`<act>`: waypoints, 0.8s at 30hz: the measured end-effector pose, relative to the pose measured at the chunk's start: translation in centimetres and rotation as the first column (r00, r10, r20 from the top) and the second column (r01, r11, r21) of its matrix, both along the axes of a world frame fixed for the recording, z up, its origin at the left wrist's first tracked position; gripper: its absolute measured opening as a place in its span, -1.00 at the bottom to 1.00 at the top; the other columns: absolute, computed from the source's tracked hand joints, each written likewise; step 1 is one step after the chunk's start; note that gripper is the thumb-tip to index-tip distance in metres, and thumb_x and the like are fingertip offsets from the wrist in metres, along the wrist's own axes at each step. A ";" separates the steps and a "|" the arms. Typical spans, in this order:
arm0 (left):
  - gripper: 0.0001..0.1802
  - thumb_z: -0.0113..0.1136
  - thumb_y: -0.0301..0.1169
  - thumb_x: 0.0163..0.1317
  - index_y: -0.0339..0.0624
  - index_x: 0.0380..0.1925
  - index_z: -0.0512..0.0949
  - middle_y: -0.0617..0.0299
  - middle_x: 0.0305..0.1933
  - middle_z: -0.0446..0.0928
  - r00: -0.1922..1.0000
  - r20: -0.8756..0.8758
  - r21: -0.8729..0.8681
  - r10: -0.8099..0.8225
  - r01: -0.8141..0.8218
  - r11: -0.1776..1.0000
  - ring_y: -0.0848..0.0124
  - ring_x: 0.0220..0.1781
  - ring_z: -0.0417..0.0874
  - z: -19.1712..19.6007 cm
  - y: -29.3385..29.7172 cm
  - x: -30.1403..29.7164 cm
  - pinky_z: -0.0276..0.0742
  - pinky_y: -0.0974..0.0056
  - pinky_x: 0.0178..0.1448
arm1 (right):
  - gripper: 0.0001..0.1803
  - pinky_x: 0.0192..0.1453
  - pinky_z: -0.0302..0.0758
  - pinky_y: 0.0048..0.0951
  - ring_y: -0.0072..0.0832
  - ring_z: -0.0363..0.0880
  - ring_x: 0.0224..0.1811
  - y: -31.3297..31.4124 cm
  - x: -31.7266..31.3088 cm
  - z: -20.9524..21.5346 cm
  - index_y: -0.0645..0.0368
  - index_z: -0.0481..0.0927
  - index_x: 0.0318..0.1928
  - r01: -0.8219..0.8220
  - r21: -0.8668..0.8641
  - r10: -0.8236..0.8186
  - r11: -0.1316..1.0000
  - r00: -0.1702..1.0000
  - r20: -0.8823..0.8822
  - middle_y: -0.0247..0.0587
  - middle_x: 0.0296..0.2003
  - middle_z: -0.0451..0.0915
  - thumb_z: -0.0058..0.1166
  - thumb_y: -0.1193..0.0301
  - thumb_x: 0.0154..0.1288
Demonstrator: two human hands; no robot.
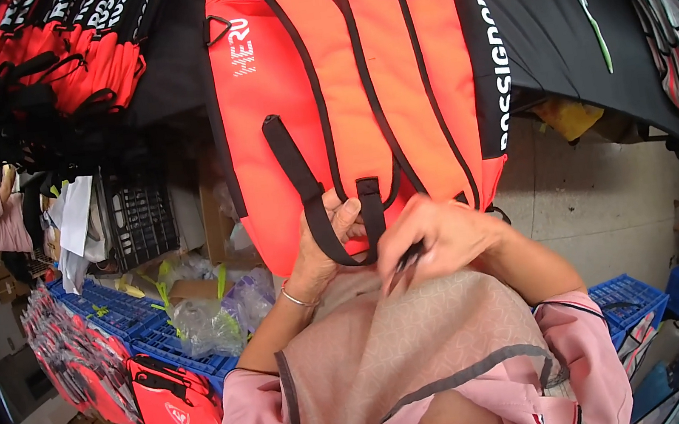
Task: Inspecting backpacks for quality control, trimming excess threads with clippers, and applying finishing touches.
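Left hand (318, 247) half-curls against black webbing (292, 156), its pinch unclear; right hand (444, 237) closes on a small dark thing (408, 256). Backpack (275, 100) overhangs the table (554, 46), shoulder straps (389, 68) up, long axis pointing away.

White lettering (499, 55) on backpack (258, 150); red stack (94, 73)

Strap loop (327, 235) between hands (441, 237), tabletop (543, 35) room between backpack (261, 102) and toothbrush (596, 34)

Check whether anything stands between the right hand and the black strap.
Nothing visible does: the right hand is just right of the looped black strap; whether they touch is unclear. The left hand lies partly behind the strap, not between them.
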State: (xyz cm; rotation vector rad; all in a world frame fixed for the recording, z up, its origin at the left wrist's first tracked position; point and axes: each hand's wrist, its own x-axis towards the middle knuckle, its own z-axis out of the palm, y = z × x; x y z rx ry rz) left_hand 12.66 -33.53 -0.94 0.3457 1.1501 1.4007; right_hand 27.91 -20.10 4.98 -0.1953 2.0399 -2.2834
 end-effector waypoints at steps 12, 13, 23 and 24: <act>-0.68 0.10 -0.36 0.43 -0.23 0.11 0.49 0.30 -0.15 0.62 0.997 0.053 0.155 -0.062 0.053 0.987 0.59 -0.24 0.61 1.3 -1.4 -0.5 0.58 0.46 -0.22 | -0.69 -0.35 0.39 -0.59 -0.73 0.46 -0.45 2.7 -1.4 -2.6 0.28 0.61 -0.35 0.855 0.096 -0.827 0.509 0.456 0.329 -0.42 -0.51 0.57 0.32 0.25 0.27; -0.67 0.09 -0.36 0.43 -0.24 0.13 0.47 0.28 -0.15 0.62 0.999 0.050 0.125 -0.017 0.011 0.992 0.57 -0.22 0.62 1.5 -1.4 0.0 0.61 0.44 -0.20 | -0.69 -0.30 0.45 -0.59 -0.70 0.52 -0.41 2.8 -1.8 -2.5 0.29 0.57 -0.28 0.839 0.094 -0.808 0.536 0.477 0.345 -0.37 -0.47 0.60 0.33 0.28 0.26; -0.66 0.51 -0.37 0.03 -0.22 -0.19 0.69 -0.09 0.47 0.12 0.763 -0.643 0.200 0.063 0.089 0.976 0.08 0.42 0.33 1.7 -0.2 -0.8 0.32 0.09 0.39 | -0.75 -0.31 0.34 -0.61 -0.74 0.37 -0.42 3.1 -2.9 -2.2 0.20 0.52 -0.35 0.877 0.005 -0.846 0.481 0.462 0.267 -0.49 -0.50 0.47 0.36 0.37 0.21; -0.66 0.51 -0.37 0.03 -0.22 -0.19 0.69 -0.09 0.47 0.12 0.763 -0.644 0.201 0.059 0.094 0.975 0.08 0.42 0.33 1.6 0.2 -1.2 0.32 0.09 0.39 | -0.75 -0.31 0.34 -0.61 -0.74 0.37 -0.42 3.2 -2.9 -2.2 0.20 0.52 -0.35 0.879 0.005 -0.848 0.476 0.458 0.266 -0.49 -0.50 0.47 0.36 0.37 0.21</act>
